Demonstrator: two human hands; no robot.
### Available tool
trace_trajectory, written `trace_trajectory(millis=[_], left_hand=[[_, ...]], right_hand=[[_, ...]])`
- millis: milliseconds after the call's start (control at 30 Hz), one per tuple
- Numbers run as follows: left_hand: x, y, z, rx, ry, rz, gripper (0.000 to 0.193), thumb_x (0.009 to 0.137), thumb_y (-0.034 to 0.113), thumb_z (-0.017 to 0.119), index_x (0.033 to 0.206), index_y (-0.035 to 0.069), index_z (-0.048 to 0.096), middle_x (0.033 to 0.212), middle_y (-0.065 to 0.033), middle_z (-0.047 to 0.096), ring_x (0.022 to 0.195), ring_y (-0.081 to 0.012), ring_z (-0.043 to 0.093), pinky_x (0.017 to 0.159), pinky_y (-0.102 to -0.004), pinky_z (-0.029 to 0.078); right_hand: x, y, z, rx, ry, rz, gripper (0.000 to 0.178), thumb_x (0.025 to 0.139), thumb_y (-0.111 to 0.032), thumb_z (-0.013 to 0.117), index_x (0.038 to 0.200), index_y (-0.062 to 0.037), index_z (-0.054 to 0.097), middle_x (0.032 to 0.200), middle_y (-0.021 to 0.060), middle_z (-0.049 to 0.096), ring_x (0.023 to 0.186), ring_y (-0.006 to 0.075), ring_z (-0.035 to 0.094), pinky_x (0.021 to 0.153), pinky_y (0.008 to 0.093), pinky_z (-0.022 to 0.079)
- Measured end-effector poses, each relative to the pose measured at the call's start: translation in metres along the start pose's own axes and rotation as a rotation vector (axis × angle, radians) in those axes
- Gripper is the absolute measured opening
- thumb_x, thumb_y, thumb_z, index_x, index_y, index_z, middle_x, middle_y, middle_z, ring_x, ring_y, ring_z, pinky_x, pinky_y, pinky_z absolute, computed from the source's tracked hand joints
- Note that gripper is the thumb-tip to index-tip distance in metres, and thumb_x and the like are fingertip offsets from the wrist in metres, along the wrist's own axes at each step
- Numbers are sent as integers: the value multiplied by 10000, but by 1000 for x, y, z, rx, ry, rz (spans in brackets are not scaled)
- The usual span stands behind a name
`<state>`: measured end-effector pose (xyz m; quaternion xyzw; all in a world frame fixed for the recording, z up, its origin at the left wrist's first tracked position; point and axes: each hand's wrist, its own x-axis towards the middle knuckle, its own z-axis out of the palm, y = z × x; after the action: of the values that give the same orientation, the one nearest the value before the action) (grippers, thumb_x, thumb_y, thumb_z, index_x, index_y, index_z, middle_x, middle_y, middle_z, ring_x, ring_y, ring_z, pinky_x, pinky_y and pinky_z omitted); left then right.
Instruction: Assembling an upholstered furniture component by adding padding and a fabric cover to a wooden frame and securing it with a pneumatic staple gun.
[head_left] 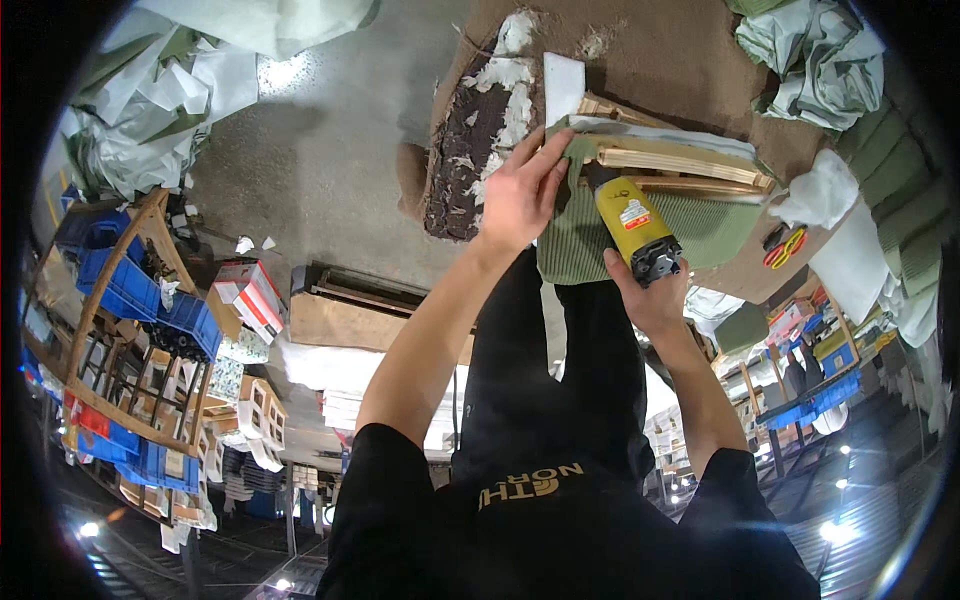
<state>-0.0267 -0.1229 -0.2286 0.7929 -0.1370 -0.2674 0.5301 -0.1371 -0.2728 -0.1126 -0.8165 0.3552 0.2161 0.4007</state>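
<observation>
A wooden frame (680, 165) partly wrapped in green ribbed fabric (575, 235) lies in front of me, with pale padding along its far side. My left hand (518, 198) is at the frame's left corner, its fingers closed on the edge of the green fabric. In my right hand (652, 298) is a yellow and black staple gun (630, 215), gripped near its black end. Its nose points at the frame's left end, close to my left fingers; the exact contact point is hidden.
Red-and-yellow-handled scissors (785, 248) lie on the brown surface (680, 60) to the right. A torn dark padded piece (462, 160) lies left of the frame. Crumpled pale sheeting (160, 105) sits far left. Blue bins (125, 285) stand on a rack at left.
</observation>
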Motion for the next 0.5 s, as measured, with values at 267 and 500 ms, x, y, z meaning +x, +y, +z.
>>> trace_trajectory(millis=[267,500], left_hand=[[-25,-4,5,350,-101,110,470,841,312,688,1300,283,592,1443,-302,383,862,-350,689,700,-387,577],[-36,-5,8,446,-174,74,442,857,327,664,1292,300,588,1477,-313,315,843,-369,682,730,-416,570]], right_hand=[[2,-13,8,12,10,-51,308,752,-243,796,931,-31,663,755,120,681,694,323,688,629,397,547],[12,-34,15,-155,-13,60,341,725,-219,800,960,-32,638,763,128,693,724,335,693,619,388,547]])
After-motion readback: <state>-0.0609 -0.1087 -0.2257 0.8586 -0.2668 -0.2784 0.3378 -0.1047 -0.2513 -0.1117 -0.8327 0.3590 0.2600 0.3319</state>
